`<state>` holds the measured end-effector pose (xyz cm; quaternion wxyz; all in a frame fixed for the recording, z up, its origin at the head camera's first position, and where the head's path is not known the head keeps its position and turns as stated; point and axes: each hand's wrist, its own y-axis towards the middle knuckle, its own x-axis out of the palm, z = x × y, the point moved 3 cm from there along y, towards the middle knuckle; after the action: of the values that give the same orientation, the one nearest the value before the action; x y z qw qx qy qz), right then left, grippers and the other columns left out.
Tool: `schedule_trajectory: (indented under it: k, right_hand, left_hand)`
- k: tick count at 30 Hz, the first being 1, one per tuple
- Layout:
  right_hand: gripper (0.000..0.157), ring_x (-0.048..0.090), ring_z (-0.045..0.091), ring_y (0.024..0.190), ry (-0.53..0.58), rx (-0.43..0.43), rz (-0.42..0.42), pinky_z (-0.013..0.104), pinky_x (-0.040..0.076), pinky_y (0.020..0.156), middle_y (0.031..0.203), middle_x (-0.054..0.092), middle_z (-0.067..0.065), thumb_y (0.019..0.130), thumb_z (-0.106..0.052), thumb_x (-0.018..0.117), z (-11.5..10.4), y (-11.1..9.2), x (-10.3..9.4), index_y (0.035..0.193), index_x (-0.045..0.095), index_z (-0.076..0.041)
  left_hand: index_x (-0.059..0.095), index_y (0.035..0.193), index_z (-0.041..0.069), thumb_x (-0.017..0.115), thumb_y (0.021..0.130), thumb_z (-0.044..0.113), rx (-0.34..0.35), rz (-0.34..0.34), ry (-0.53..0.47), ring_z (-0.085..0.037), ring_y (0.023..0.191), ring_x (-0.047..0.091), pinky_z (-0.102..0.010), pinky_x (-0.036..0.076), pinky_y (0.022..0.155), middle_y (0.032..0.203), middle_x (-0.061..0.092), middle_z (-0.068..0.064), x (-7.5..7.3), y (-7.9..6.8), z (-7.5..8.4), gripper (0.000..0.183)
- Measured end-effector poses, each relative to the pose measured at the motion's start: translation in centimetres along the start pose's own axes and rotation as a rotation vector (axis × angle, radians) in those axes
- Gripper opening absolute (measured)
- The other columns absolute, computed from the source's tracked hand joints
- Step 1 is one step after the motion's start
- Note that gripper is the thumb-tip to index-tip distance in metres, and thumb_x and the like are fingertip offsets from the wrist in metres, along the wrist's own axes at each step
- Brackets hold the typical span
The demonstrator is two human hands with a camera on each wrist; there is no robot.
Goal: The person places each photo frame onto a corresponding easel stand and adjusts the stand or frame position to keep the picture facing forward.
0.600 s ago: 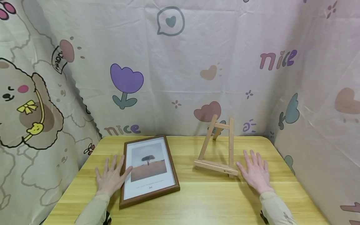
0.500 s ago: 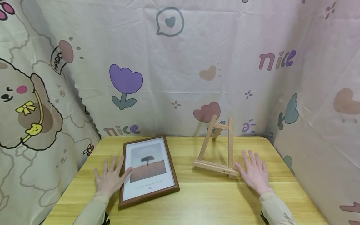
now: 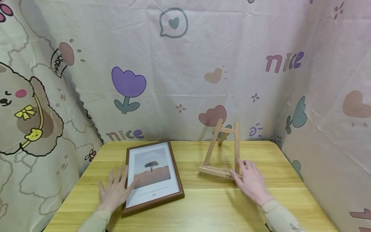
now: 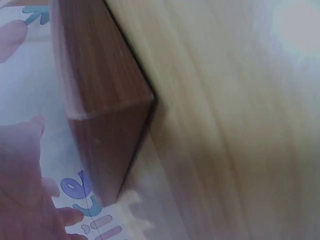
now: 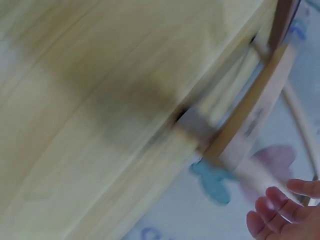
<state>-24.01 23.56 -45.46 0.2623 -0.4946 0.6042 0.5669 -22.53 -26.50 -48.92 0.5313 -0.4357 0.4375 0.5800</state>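
A brown-framed picture (image 3: 152,177) of a lone tree lies face up on the left half of the table. My left hand (image 3: 114,190), fingers spread, is at its left edge, with the thumb over the picture side. In the left wrist view the frame's corner (image 4: 105,105) fills the upper left, beside the left hand (image 4: 22,180). A small wooden easel (image 3: 215,171) stands upright on the right. My right hand (image 3: 252,181) is over the right end of its ledge, close to the right leg. Loosely bent right-hand fingers (image 5: 272,212) show beside the easel (image 5: 255,115); contact cannot be told.
The light wooden table (image 3: 203,209) runs back to a patterned curtain (image 3: 174,64), which also covers both sides. Bare tabletop lies between the frame and the easel.
My right hand has moved left from beside the easel to over its right end, its fingers bending slightly. My left hand has shifted slightly toward me. The frame and easel stay put.
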Motion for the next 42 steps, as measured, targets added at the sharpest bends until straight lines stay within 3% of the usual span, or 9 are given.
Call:
schedule_trajectory:
  k: [3, 10, 19, 23, 26, 30, 34, 42]
  right_hand:
    - [0.063, 0.061, 0.040, 0.111, 0.039, -0.041, -0.009, 0.057, 0.055, 0.091, 0.122, 0.062, 0.024, 0.098, -0.046, 0.062, -2.1, 0.0, 0.3, 0.140, 0.053, 0.000]
    - [0.068, 0.055, 0.049, 0.126, 0.161, -0.053, -0.167, 0.062, 0.043, 0.109, 0.136, 0.058, 0.030, 0.099, -0.048, 0.058, -6.1, 0.2, 1.5, 0.145, 0.049, 0.001]
    - [0.077, 0.041, 0.052, 0.140, 0.404, -0.030, -0.386, 0.071, 0.033, 0.112, 0.152, 0.043, 0.030, 0.099, -0.055, 0.054, -10.0, 1.0, 3.4, 0.153, 0.039, -0.002]
    - [0.082, 0.052, 0.049, 0.131, 0.488, -0.055, -0.488, 0.069, 0.041, 0.106, 0.144, 0.053, 0.028, 0.098, -0.056, 0.056, -11.4, 1.2, 4.8, 0.154, 0.035, -0.001]
    - [0.084, 0.064, 0.038, 0.111, 0.530, -0.075, -0.554, 0.057, 0.054, 0.094, 0.132, 0.060, 0.025, 0.096, -0.054, 0.060, -12.3, 1.3, 5.8, 0.154, 0.034, 0.002]
    - [0.087, 0.065, 0.026, 0.099, 0.575, -0.097, -0.614, 0.040, 0.057, 0.081, 0.125, 0.062, 0.021, 0.094, -0.050, 0.066, -13.4, 1.7, 7.0, 0.153, 0.033, 0.005]
    - [0.091, 0.064, 0.027, 0.101, 0.624, -0.110, -0.654, 0.037, 0.056, 0.083, 0.125, 0.062, 0.022, 0.090, -0.045, 0.073, -14.4, 2.2, 7.9, 0.153, 0.031, 0.006]
    - [0.100, 0.065, 0.032, 0.108, 0.628, -0.119, -0.687, 0.046, 0.056, 0.095, 0.127, 0.062, 0.024, 0.082, -0.038, 0.083, -15.5, 2.9, 9.3, 0.153, 0.030, 0.009]
  left_hand:
    - [0.012, 0.162, 0.007, 0.037, 0.098, 0.072, -0.026, -0.039, -0.030, -0.056, 0.150, 0.007, -0.085, -0.004, 0.107, 0.165, 0.011, -0.028, 0.2, -0.4, 0.3, 0.095]
    - [-0.003, 0.161, 0.005, 0.034, 0.094, 0.078, -0.113, -0.153, -0.129, -0.057, 0.149, 0.000, -0.084, -0.006, 0.108, 0.163, 0.002, -0.036, 0.5, -1.0, 0.8, 0.107]
    - [-0.008, 0.159, -0.001, 0.039, 0.091, 0.080, -0.156, -0.184, -0.217, -0.061, 0.146, 0.007, -0.086, 0.003, 0.107, 0.160, 0.007, -0.040, 0.8, -2.2, 1.4, 0.116]
    - [-0.008, 0.158, -0.004, 0.042, 0.091, 0.080, -0.167, -0.197, -0.236, -0.064, 0.144, 0.011, -0.085, 0.012, 0.107, 0.158, 0.008, -0.044, 1.0, -2.6, 1.6, 0.119]
    - [-0.006, 0.157, -0.009, 0.044, 0.090, 0.079, -0.161, -0.200, -0.238, -0.068, 0.141, 0.016, -0.082, 0.022, 0.106, 0.155, 0.010, -0.048, 1.1, -2.9, 1.7, 0.121]
    - [-0.003, 0.155, -0.013, 0.049, 0.089, 0.077, -0.151, -0.191, -0.244, -0.070, 0.137, 0.022, -0.078, 0.032, 0.104, 0.153, 0.014, -0.050, 1.3, -3.1, 1.7, 0.124]
    - [-0.001, 0.154, -0.017, 0.054, 0.088, 0.075, -0.162, -0.198, -0.273, -0.072, 0.135, 0.021, -0.080, 0.031, 0.102, 0.150, 0.016, -0.052, 1.5, -3.3, 1.7, 0.126]
    - [-0.002, 0.152, -0.019, 0.060, 0.086, 0.072, -0.174, -0.209, -0.310, -0.074, 0.133, 0.016, -0.082, 0.027, 0.104, 0.149, 0.015, -0.053, 2.0, -3.6, 1.6, 0.129]
